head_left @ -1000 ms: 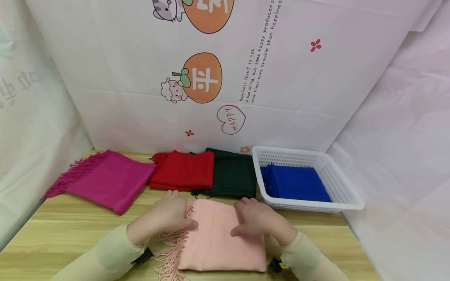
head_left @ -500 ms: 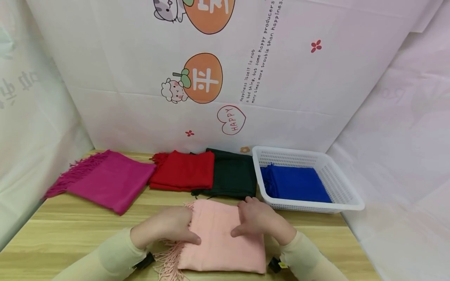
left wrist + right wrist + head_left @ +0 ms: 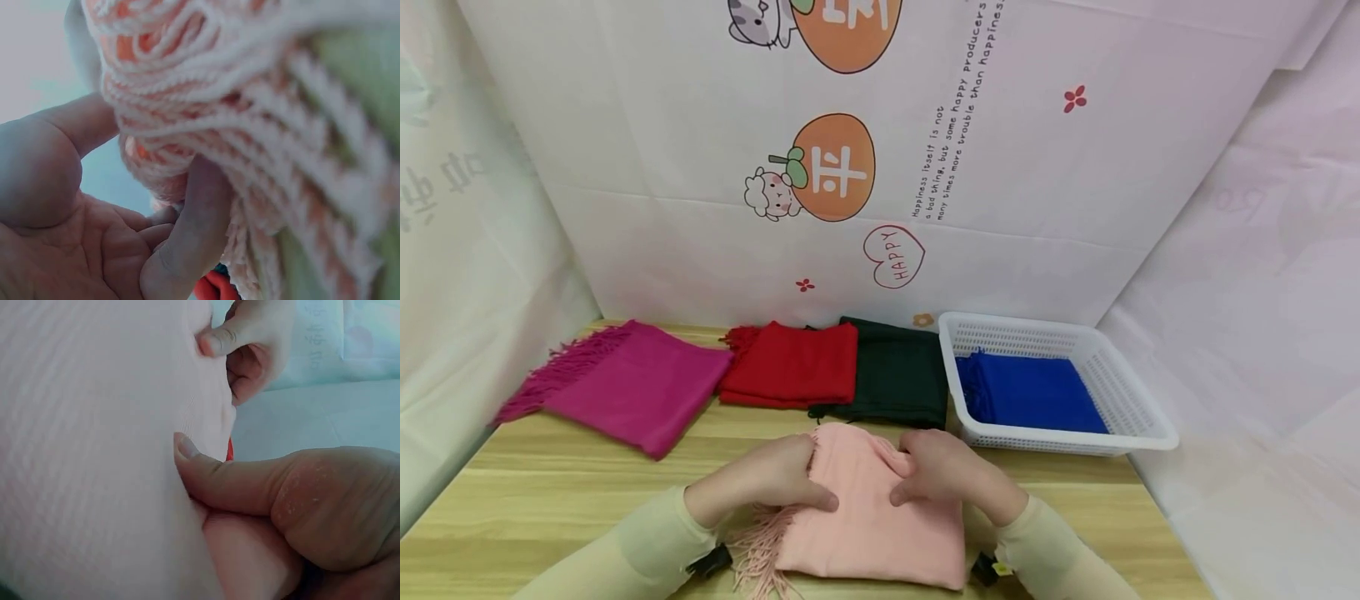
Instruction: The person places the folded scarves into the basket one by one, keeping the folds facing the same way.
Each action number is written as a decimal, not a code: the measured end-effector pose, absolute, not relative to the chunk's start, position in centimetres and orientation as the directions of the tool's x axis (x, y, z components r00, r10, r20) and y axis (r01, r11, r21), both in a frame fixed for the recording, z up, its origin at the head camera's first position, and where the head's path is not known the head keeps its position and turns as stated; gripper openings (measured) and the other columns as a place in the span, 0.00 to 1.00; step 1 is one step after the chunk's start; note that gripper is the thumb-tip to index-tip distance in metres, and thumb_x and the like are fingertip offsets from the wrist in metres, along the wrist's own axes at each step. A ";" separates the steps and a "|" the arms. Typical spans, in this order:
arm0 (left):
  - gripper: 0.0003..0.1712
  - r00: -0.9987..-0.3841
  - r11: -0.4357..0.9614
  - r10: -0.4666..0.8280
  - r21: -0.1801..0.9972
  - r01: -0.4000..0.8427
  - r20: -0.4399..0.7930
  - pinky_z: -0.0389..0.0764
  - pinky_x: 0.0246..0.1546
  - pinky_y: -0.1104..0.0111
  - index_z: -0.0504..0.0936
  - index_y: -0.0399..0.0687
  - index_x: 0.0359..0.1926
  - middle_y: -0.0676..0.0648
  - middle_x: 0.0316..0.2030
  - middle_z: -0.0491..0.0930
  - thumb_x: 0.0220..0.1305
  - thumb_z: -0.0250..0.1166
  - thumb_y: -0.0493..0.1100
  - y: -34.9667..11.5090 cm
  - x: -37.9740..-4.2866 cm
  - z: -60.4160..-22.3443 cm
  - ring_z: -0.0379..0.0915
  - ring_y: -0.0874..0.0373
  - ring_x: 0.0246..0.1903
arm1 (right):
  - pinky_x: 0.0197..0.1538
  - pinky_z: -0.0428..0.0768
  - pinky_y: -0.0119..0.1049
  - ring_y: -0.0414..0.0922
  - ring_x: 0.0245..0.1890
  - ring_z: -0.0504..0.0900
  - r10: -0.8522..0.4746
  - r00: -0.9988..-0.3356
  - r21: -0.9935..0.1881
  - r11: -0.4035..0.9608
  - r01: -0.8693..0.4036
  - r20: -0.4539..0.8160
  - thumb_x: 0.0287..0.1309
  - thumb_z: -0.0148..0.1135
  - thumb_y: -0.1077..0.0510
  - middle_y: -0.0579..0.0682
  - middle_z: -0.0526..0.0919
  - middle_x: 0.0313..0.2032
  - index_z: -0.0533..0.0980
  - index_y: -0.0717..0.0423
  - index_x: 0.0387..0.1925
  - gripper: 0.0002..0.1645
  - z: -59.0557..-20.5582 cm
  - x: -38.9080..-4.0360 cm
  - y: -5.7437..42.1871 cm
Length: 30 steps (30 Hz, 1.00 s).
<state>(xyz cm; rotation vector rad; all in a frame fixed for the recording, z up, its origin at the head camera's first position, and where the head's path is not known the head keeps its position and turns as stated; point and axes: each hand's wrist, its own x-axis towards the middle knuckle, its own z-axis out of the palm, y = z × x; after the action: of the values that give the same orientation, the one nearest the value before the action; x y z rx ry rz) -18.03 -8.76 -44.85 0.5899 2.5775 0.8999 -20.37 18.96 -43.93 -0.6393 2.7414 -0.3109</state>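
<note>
A folded pink scarf (image 3: 872, 525) lies at the front middle of the table, its fringe on the left side. My left hand (image 3: 775, 475) grips its left part, thumb on top and fingers underneath; the left wrist view shows the fingers tucked below the fringe strands (image 3: 187, 112). On the far right part, my right hand (image 3: 951, 471) grips the scarf too, thumb above the cloth. A crease rises beside the right fingers in the head view. Both thumbs press the cloth (image 3: 94, 437) in the right wrist view. The undersides of the fingers are mostly hidden.
Behind lie a folded magenta scarf (image 3: 640, 383), a red scarf (image 3: 797, 367) and a dark green one (image 3: 898, 375). A white plastic basket (image 3: 1131, 400) at the back right holds a blue folded scarf (image 3: 1037, 392). White printed sheets wall the table (image 3: 512, 517) in.
My left hand has slid right and its fingers have gone under the scarf. My right hand's fingers have curled under the far edge, and the cloth there has lifted and creased.
</note>
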 end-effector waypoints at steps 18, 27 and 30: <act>0.21 -0.870 0.708 0.448 0.676 0.205 -0.206 0.74 0.29 0.62 0.77 0.44 0.32 0.50 0.27 0.75 0.46 0.79 0.48 -10.3 -19.7 -45.1 0.69 0.57 0.27 | 0.43 0.80 0.37 0.37 0.35 0.76 -0.504 -0.864 -0.338 0.813 -0.475 -0.001 0.50 0.79 0.40 0.38 0.78 0.38 0.80 0.47 0.43 0.25 -45.5 -21.3 18.5; 0.20 -0.891 0.707 0.395 0.694 0.138 -0.225 0.71 0.26 0.64 0.76 0.43 0.32 0.50 0.25 0.72 0.48 0.80 0.43 -12.2 -20.6 -44.7 0.68 0.56 0.25 | 0.54 0.81 0.45 0.43 0.45 0.79 -0.443 -0.896 -0.402 0.828 -0.391 -0.040 0.55 0.73 0.35 0.49 0.80 0.53 0.75 0.56 0.59 0.41 -45.6 -21.7 19.1; 0.22 -0.896 0.708 0.376 0.697 0.113 -0.237 0.66 0.22 0.66 0.73 0.42 0.30 0.50 0.22 0.66 0.48 0.81 0.43 -12.6 -20.8 -44.6 0.63 0.57 0.22 | 0.55 0.80 0.47 0.44 0.47 0.80 -0.395 -0.914 -0.423 0.847 -0.322 -0.096 0.54 0.72 0.31 0.53 0.81 0.54 0.72 0.60 0.63 0.47 -45.7 -21.9 19.3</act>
<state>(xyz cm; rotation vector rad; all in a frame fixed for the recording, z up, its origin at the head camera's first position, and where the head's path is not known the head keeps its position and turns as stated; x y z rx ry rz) -20.80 -12.63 -44.61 0.3806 2.5535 1.0071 -21.87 19.34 -45.68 -0.5565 2.8452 -0.6046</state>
